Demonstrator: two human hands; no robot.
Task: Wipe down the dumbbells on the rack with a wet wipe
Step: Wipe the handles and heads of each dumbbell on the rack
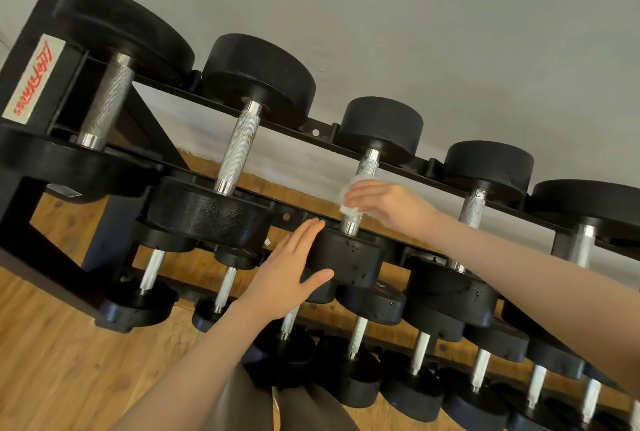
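Forearms extend from the lower edge toward the rack (313, 132). Left hand (289, 273): fingers straight, palm flat against the near head of the third dumbbell (349, 259) on the top tier. Right hand (388, 205): fingers curled around a white wet wipe (346, 196), which is wrapped on that dumbbell's knurled handle (367, 162). Water droplets show on the near head. Beyond, the far heads rest on the rear rail before a grey wall (415, 15).
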